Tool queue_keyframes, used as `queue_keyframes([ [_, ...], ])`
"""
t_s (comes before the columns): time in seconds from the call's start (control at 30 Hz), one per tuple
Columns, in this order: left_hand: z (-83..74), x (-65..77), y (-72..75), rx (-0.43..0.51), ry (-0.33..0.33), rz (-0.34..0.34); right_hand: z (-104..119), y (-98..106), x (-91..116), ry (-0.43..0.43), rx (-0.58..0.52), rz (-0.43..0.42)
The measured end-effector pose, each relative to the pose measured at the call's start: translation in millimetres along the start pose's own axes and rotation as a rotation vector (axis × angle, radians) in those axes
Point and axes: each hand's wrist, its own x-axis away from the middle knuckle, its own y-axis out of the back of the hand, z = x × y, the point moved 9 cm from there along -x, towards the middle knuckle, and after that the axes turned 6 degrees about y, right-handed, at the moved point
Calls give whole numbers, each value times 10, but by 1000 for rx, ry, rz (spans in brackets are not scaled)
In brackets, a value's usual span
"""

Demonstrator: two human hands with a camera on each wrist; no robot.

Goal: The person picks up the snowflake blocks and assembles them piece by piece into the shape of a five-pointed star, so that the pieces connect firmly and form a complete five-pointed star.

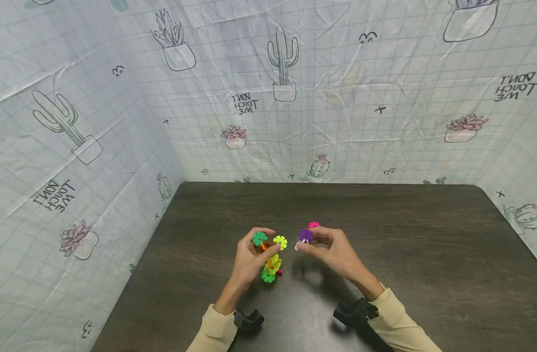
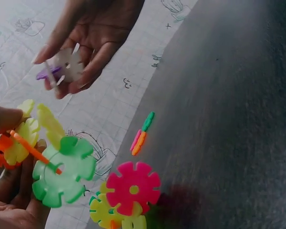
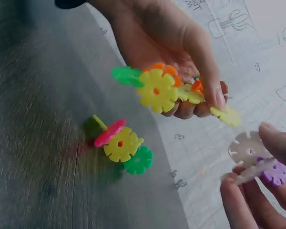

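In the head view my left hand (image 1: pixel 247 261) grips a cluster of joined snowflake discs, with a green disc (image 1: pixel 260 238) and a yellow disc (image 1: pixel 280 242) showing. Orange discs (image 3: pixel 169 69) belong to the same cluster, partly hidden by the fingers. My right hand (image 1: pixel 340 252) pinches a small piece made of whitish discs (image 3: pixel 245 148) and a purple disc (image 1: pixel 305 236). A gap separates the two held pieces. Below the left hand, another joined cluster of pink (image 2: pixel 133 189), yellow (image 3: pixel 121 144) and green discs (image 3: pixel 138 160) rests on the table.
Behind my right hand, a pink disc (image 1: pixel 314 225) lies with orange and green ones (image 2: pixel 148 121) on the dark wooden table (image 1: pixel 418 259). A cactus-print cloth (image 1: pixel 338 117) hangs around its back and sides. Black wrist mounts (image 1: pixel 249 320) sit at both sleeves.
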Motion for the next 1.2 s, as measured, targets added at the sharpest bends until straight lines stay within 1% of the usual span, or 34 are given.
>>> queue_keyframes([
  [0.13, -14, 17, -65, -34, -17, 49, 26, 7, -7, 40, -37, -36],
  [0.3, -23, 26, -110, -60, -17, 66, 58, -5, -4, 59, -48, -51],
  [0.47, -25, 45, -142, -35, -23, 81, 75, -33, 10, 60, -64, -46],
  [0.67, -51, 53, -173, 13, -53, 105, 56, -45, 14, 44, -147, -57],
  [0.93, -69, 52, -174, 12, -91, 87, 62, -64, -3, 63, -169, -71],
  [1.2, -47, 47, -156, 25, -82, 74, 58, -104, 9, 66, -178, -75],
])
